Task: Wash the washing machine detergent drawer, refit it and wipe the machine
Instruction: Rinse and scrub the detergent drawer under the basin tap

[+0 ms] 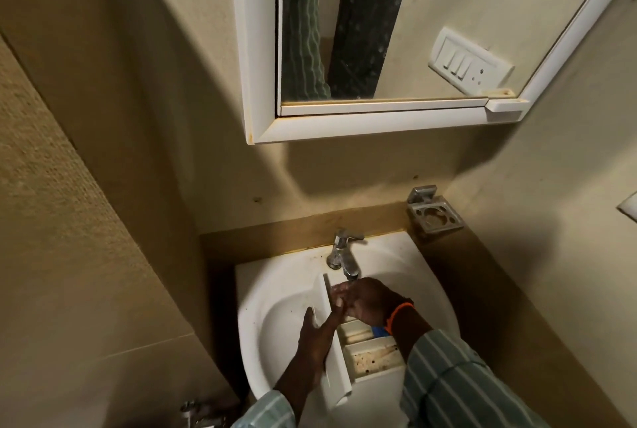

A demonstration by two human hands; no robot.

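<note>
The white detergent drawer (365, 357) lies across the white sink (275, 290), its front panel to the left and its stained compartments facing up. A blue insert (379, 331) shows in one compartment. My left hand (319, 331) grips the drawer's front panel, fingers on its outer face and thumb on the inner side. My right hand (367, 298) rests inside the drawer's far end, right under the spout of the chrome tap (344, 257). Whether water runs I cannot tell. An orange band sits on my right wrist.
A white-framed mirror cabinet (379, 114) hangs above the sink. A metal holder (435, 214) is fixed to the wall at the right of the tap. Beige walls close in on both sides. A chrome fitting (193, 412) shows at the bottom left.
</note>
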